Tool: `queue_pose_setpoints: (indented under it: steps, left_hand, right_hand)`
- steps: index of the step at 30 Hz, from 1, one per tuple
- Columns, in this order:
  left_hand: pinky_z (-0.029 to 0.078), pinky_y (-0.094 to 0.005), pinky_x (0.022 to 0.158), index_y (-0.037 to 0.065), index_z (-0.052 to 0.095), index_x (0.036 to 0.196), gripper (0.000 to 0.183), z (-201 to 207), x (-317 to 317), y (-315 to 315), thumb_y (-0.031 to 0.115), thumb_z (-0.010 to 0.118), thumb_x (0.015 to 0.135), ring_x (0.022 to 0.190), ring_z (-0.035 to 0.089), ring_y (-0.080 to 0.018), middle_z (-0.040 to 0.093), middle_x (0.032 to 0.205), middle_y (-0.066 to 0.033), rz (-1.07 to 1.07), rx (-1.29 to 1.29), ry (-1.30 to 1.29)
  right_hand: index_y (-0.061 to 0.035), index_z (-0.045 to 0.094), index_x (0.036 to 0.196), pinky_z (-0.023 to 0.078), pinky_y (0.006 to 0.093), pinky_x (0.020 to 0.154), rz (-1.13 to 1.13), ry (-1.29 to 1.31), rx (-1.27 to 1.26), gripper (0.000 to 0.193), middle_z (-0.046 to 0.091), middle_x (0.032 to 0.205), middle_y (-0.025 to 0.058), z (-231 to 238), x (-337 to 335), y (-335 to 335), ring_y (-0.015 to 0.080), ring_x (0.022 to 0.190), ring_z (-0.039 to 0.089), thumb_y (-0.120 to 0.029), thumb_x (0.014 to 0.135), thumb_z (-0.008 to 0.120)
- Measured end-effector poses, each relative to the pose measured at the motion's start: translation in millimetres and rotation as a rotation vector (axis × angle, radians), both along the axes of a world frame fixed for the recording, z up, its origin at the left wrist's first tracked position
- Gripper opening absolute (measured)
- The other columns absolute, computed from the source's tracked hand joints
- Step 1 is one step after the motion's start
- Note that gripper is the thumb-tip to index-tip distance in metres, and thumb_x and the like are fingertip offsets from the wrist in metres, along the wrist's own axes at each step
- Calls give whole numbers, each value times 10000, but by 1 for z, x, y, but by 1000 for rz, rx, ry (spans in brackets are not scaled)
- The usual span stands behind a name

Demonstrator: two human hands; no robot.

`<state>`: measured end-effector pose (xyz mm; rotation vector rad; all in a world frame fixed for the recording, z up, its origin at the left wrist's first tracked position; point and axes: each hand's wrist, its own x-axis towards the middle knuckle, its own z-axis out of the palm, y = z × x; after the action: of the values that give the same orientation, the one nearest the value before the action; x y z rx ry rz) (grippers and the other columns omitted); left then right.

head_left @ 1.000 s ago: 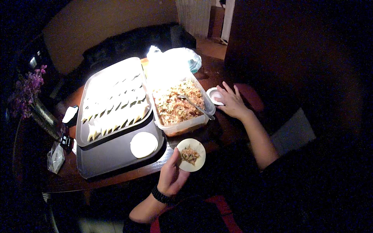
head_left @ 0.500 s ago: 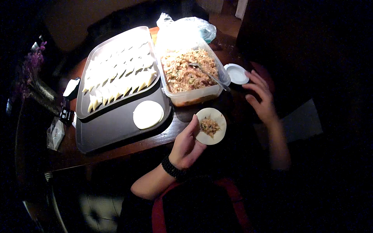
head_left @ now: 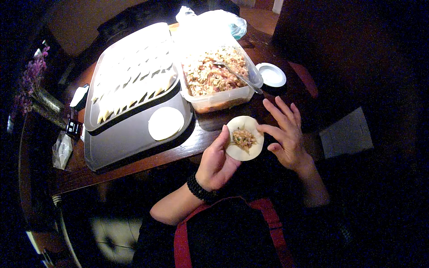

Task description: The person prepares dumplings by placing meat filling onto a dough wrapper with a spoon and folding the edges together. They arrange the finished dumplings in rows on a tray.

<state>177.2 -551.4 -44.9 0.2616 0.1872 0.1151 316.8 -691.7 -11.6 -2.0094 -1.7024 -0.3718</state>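
Right hand [head_left: 289, 142] (fingers [head_left: 275, 112] apart) at wrapper [head_left: 243, 154]

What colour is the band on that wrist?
The wristband is black, best seen in the head view.

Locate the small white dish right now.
In the head view, the small white dish sits right of centre, just right of the plastic tub and beyond the right hand.

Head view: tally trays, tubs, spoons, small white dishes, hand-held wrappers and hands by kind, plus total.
Trays: 2 (dumpling tray, dark lower tray)
Plastic tub of filling: 1
Metal spoon: 1
Small white dish: 1
Round wrapper topped with filling: 1
Hands: 2 (left hand, right hand)
Total: 8
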Motion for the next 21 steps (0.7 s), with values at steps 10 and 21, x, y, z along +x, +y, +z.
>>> queue_pose_setpoints:
  steps: [10, 21]
  left_hand:
    - [304, -446, 1048, 14, 375, 1287, 462, -8, 2, 9, 332, 365, 953, 1205, 429, -289, 445, 1302, -158, 95, -77, -99]
    - [349, -404, 1018, 5, 411, 1259, 454, 4, -7, 10, 343, 352, 960, 1164, 473, -261, 488, 1259, -140, 124, 11, -24]
  right_hand:
    - [-106, 584, 1020, 231, 465, 1035, 109, 148, 354, 420, 418, 1339, 137, 24, 30, 27, 351, 1249, 357, -438, 933, 343]
    - [-174, 617, 1100, 182, 458, 1046, -105, -44, 60, 303, 367, 1397, 90, 29, 101, 122, 277, 1312, 282, -237, 805, 585]
